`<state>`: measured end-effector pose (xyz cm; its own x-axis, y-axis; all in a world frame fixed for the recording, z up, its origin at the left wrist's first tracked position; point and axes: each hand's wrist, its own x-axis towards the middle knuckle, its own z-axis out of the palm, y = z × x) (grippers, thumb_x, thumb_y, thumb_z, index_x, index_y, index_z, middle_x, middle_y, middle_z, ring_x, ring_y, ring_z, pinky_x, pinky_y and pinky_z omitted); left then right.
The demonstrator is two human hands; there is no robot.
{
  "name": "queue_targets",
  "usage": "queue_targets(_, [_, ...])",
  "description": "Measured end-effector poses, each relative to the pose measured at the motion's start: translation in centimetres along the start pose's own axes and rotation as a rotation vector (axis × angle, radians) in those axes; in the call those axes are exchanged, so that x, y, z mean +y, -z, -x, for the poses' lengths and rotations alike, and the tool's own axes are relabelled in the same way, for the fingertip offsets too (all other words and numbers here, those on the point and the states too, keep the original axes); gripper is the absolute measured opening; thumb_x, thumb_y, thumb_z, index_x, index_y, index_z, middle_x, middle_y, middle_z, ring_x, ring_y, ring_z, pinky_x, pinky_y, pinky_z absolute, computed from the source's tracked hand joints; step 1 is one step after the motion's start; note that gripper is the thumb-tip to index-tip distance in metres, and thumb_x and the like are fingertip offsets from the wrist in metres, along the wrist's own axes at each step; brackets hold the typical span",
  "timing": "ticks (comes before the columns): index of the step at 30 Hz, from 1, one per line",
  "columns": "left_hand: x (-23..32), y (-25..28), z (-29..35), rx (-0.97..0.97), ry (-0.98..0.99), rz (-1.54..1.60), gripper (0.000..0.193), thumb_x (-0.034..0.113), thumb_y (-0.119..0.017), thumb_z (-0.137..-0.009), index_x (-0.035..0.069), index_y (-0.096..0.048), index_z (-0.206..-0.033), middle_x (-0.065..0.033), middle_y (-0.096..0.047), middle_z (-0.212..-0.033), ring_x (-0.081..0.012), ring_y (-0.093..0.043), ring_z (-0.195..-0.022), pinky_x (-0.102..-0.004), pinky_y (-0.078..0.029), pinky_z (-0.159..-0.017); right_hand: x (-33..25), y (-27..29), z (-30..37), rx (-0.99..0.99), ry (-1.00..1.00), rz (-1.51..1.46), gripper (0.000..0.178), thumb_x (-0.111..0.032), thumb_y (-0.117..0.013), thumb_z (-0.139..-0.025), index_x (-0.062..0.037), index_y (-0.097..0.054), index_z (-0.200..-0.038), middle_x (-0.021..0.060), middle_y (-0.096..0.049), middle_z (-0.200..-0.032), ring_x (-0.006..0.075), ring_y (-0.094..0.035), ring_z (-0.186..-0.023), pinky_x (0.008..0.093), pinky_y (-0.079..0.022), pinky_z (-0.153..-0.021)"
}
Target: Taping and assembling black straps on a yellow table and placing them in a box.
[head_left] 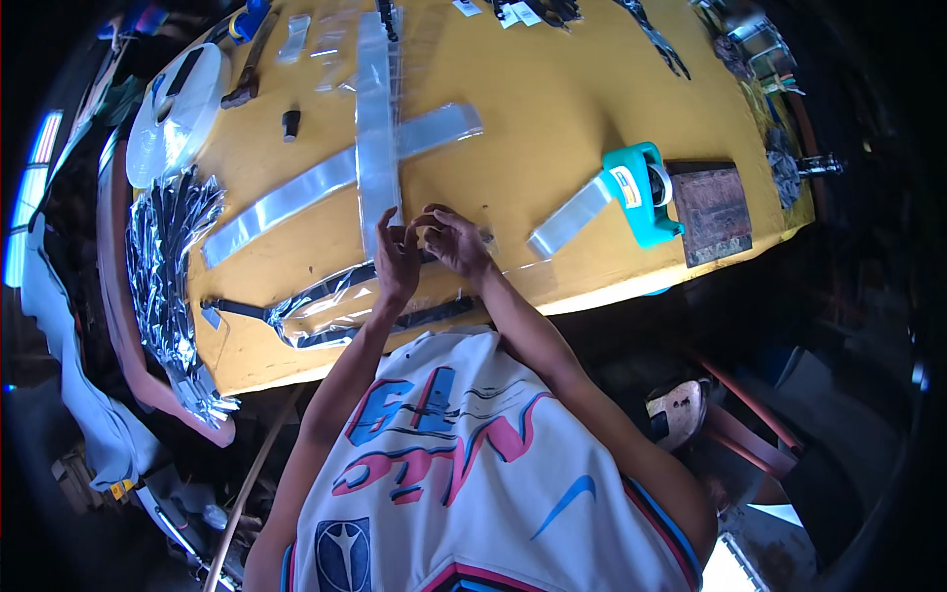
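Note:
My left hand point(397, 261) and my right hand point(454, 242) meet over the near part of the table, fingers bent and fingertips pinched close together. What lies between the fingertips is too small or too clear to make out. Just beyond them ends a long clear plastic strip point(376, 109), which crosses a second clear strip point(286, 202) lying aslant. Under and beside my wrists is a looped black strap point(330, 338) inside a clear plastic sleeve point(340, 314). One end of the strap sticks out to the left, with a small tag point(211, 315) by it.
On the yellow table point(533, 109) a teal tape dispenser point(641, 197) stands right, beside a dark flat block point(710, 212). Left are a white roll point(178, 113), a hammer point(251, 69), a small black cylinder point(291, 125) and a pile of plastic-wrapped black straps point(176, 266).

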<state>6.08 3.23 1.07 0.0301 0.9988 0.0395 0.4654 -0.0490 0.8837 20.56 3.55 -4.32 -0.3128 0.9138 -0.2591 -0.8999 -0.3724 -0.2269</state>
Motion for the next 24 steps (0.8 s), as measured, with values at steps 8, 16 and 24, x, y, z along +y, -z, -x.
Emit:
queue_targets(8, [1.0,2.5,-0.9,-0.147,-0.176,-0.052,0.051,0.004,-0.055,-0.099,0.007,-0.032,-0.144,-0.0143,-0.060,-0.076,-0.0273,-0.061,-0.067,-0.0401,-0.049,-0.065,-0.2,-0.2,0.2,-0.017,-0.002,0.042,0.029,-0.023,-0.056,-0.100,-0.0043,-0.058,-0.122,0.0178,-0.071,-0.110,0.0146,-0.065,-0.071,0.0271,-0.053,-0.062])
queue_targets(16, [0.6,4.9,-0.2,-0.219,0.030,-0.085,0.055,0.007,-0.057,-0.096,0.007,-0.032,-0.144,-0.0125,-0.059,-0.074,-0.0251,-0.058,-0.064,-0.0391,-0.048,-0.063,-0.4,-0.5,0.0,0.054,-0.011,0.077,0.033,-0.029,-0.051,-0.103,-0.0029,-0.057,-0.122,0.0208,-0.067,-0.117,0.0145,-0.059,-0.069,0.0268,-0.052,-0.061])
queue_targets(24, [-2.2,3.1,0.4,-0.376,0.134,-0.076,0.056,0.013,-0.061,-0.095,0.008,-0.034,-0.144,-0.0096,-0.057,-0.067,-0.0210,-0.056,-0.058,-0.0358,-0.045,-0.060,-0.7,-0.7,0.2,0.109,-0.058,0.010,0.049,-0.051,-0.053,-0.100,-0.0045,-0.061,-0.113,0.0128,-0.066,-0.088,0.0162,-0.055,-0.061,0.0286,-0.045,-0.056])
